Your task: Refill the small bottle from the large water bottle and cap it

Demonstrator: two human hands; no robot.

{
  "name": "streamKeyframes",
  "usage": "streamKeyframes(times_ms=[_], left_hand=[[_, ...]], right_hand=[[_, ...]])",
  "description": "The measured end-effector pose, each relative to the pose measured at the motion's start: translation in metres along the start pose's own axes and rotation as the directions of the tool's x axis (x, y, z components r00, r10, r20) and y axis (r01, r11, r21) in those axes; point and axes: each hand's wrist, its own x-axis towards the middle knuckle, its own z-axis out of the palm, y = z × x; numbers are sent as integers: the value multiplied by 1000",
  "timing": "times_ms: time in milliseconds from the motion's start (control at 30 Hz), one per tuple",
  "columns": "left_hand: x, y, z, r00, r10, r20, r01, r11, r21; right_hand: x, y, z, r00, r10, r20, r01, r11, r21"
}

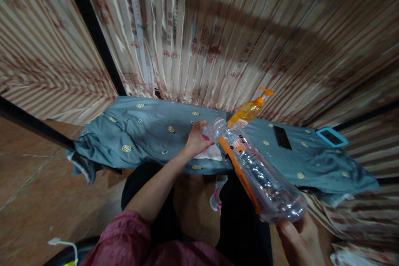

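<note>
My right hand [301, 237] is closed around the base of a large clear plastic bottle [264, 174] with an orange label. The bottle lies tilted in the air, its neck end up and to the left, and no liquid shows clearly in it. At that end my left hand [197, 140] is closed on a clear plastic piece [215, 126]. I cannot tell whether this piece is the bottle's own neck or a separate small container. Below the left hand a white packet with pink marks [212, 152] lies on the cloth. Just behind the bottle's neck stands an orange pump bottle [247, 110].
A grey-blue cloth with yellow prints [149, 133] covers a narrow bench. To the right lie a black phone [282, 137] and a blue-framed device [332, 137]. A striped curtain [187, 29] hangs behind, with dark poles [93, 29] at the left.
</note>
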Motion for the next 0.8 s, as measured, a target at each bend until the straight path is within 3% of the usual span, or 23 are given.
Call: streamKeyframes(times_ms=[200,400,800], left_hand=[[0,2,-1,1000,-1,11,1,1000,5],[0,2,-1,1000,15,10,-15,1000,8],[0,1,-1,1000,-1,7,0,1000,6]], right_hand=[[2,6,-4,999,-39,19,40,996,-75],[-1,0,1,999,-30,28,30,999,-9],[0,0,0,1000,4,23,-3,1000,-30]])
